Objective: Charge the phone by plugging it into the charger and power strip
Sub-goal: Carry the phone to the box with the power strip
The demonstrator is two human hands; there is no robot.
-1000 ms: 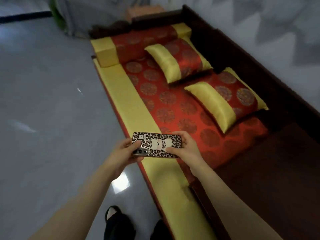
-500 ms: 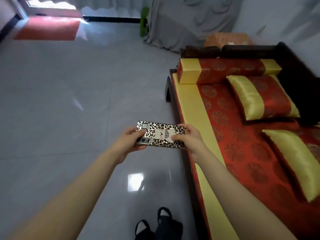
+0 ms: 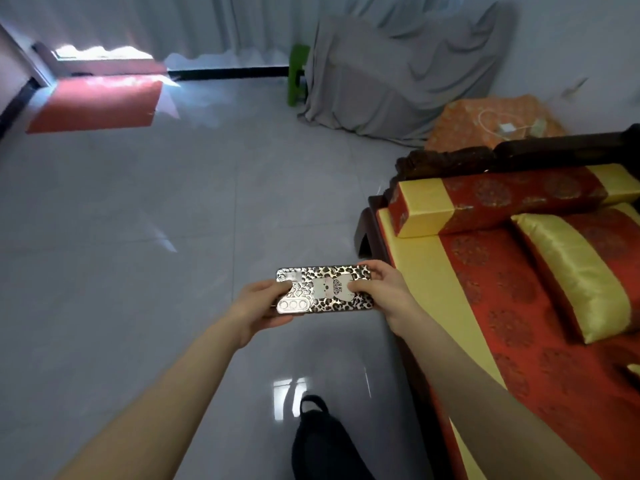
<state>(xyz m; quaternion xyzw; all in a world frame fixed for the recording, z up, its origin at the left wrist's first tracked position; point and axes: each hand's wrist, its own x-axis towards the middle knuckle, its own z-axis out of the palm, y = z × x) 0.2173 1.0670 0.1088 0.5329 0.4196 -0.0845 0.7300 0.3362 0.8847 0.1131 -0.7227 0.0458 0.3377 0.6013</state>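
No words, brands or numbers can be read anywhere. The phone (image 3: 325,289) shows only a leopard print and a small cartoon figure on its back; a pale patch near its corner may carry print, but it is blurred.

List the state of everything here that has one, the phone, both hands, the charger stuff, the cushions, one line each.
phone: held level over the floor, back side up, no cable plugged in.
left hand: gripping the phone's camera end.
right hand: gripping the phone's other end.
white charger and cable: lying loose on the orange covered surface, not connected to the phone.
bolster cushion: lying at the end of the couch.
square cushion: lying on the seat.
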